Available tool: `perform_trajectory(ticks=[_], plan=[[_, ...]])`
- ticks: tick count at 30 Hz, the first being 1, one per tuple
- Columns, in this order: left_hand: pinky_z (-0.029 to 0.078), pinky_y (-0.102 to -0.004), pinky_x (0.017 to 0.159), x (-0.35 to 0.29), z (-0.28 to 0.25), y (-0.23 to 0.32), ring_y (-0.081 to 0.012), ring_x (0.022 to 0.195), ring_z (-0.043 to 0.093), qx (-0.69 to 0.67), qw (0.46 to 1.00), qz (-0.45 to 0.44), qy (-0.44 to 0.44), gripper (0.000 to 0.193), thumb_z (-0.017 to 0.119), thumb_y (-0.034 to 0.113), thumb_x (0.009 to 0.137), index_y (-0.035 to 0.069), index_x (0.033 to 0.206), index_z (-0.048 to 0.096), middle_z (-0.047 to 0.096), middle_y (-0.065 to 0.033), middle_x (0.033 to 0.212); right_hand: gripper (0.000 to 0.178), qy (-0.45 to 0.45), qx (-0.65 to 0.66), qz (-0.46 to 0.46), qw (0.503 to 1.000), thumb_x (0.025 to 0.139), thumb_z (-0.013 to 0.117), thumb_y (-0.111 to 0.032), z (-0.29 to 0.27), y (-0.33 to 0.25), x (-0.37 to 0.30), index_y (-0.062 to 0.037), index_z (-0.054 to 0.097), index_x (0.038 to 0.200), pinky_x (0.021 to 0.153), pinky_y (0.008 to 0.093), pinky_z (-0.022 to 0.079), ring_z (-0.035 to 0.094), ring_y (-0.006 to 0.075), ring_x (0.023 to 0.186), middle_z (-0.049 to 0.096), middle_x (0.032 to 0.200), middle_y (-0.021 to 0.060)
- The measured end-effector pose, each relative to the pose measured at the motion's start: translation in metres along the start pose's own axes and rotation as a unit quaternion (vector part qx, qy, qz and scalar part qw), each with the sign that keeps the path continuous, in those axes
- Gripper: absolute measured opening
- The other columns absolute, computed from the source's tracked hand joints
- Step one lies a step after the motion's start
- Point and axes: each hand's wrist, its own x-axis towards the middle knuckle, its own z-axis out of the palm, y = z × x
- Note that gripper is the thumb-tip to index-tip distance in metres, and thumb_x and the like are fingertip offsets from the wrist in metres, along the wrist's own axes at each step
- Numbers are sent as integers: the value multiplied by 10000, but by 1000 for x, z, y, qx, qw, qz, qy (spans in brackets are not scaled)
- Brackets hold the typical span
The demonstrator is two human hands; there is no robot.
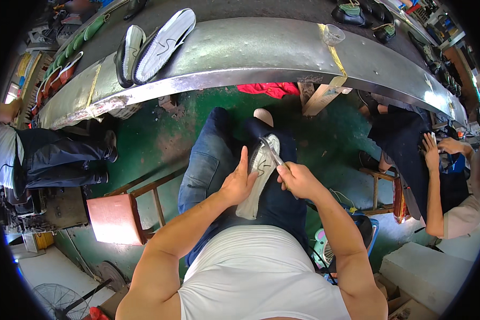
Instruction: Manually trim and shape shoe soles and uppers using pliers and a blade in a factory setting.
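White shirt [261, 272] right up close, on the near side of the workbench [250, 53], and away we go across the room! Green floor [325, 144] spreads beneath the bench, scuffed and worn pale in patches. Now the bench itself: a long, curving sweep of silver metal, dented and gleaming, yellow tape crossing it, dark surface behind. Off its right end, a co-worker in a dark apron [402, 154]; off its left end, another in dark trousers [64, 160]. Blue jeans [200, 176] reach toward the bench's near edge. Nearer than the bench, toward its left, a brown-topped stool [114, 218] catches the glare, and red cloth [269, 89] shows just under the bench's edge. Up on the bench, left of its middle, black-and-white shoes [165, 45] lie side by side.

And the white shoe piece [262, 173]? On the lap, just this side of the bench! Also on that near side, the left hand [239, 184] has its fingers straight and close together, thumb at the piece; the right hand [300, 181] curls its fingers round a metal tool [272, 152], curved end over the piece. Smallest of all, a clear cup [333, 34] on the bench, right of its middle.
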Motion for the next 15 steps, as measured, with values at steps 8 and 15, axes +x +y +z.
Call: perform_trajectory(ticks=[8,15], plan=[[409,-397,1103,5,-7,0,-390,1322,514,-34,996,-71,-40,803,621,310,968,-40,1543,184,494,-314,1413,358,39,-150,-78,985,1001,547,-335,30,25,-19,18,606,1002,766,491,509,654,451,880,677,892,259],[392,-340,1111,17,-18,-18,-231,1296,511,-286,947,-92,-113,785,687,206,945,-20,1549,239,515,-184,1423,272,-110,-173,-36,978,961,596,-235,13,4,-75,13,620,1071,804,425,515,641,412,849,685,905,221]])
